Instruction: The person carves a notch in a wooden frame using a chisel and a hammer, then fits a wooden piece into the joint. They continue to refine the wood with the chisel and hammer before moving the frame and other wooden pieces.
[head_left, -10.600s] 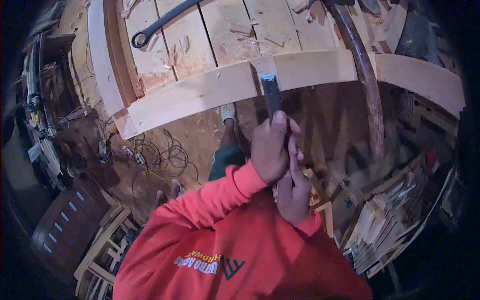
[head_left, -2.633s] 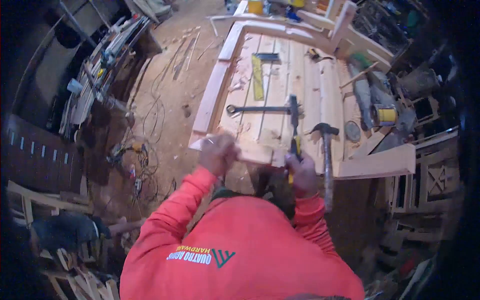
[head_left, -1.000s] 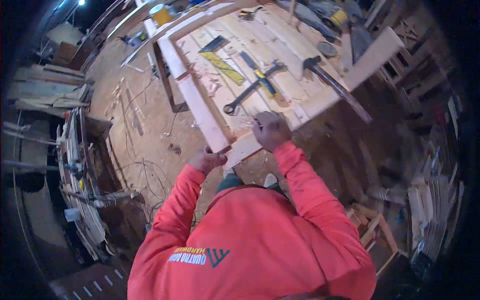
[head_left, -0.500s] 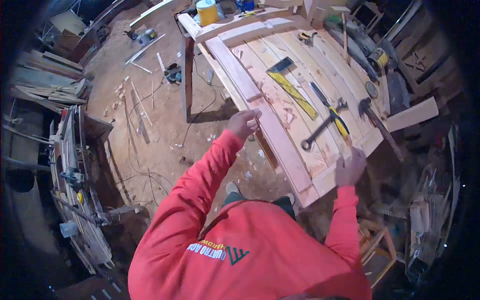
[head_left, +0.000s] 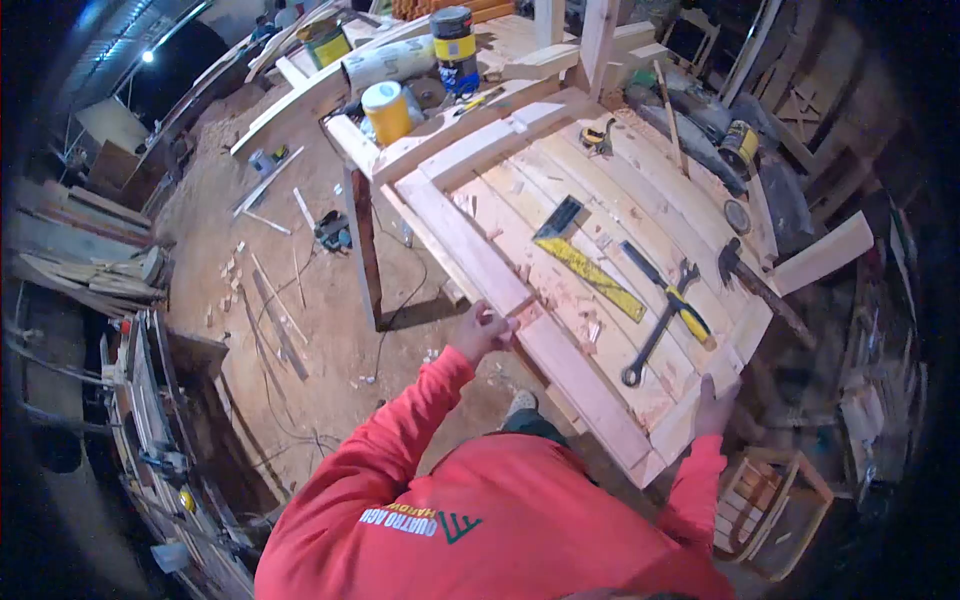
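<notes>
Just left of frame centre I had my left hand [head_left: 482,331] gripping the near side rail [head_left: 520,325], whose long axis ran upper left to lower right across the bench [head_left: 640,190], while my right hand [head_left: 713,403] held the end rail [head_left: 710,385] at lower right.

Your sleeves [head_left: 400,420] are bright red, and the back of the shirt carries white lettering beside a dark green emblem [head_left: 462,525]. The panel [head_left: 560,200] is pale, raw yellowish wood, its boards running as long parallel stripes. On it lie a square [head_left: 590,265] with a yellow blade and dark stock, a chisel [head_left: 668,293] with a yellow and black handle, and a black clamp [head_left: 658,325]. A yellow can [head_left: 388,110] stands far left. The floor [head_left: 300,270] is reddish brown.
</notes>
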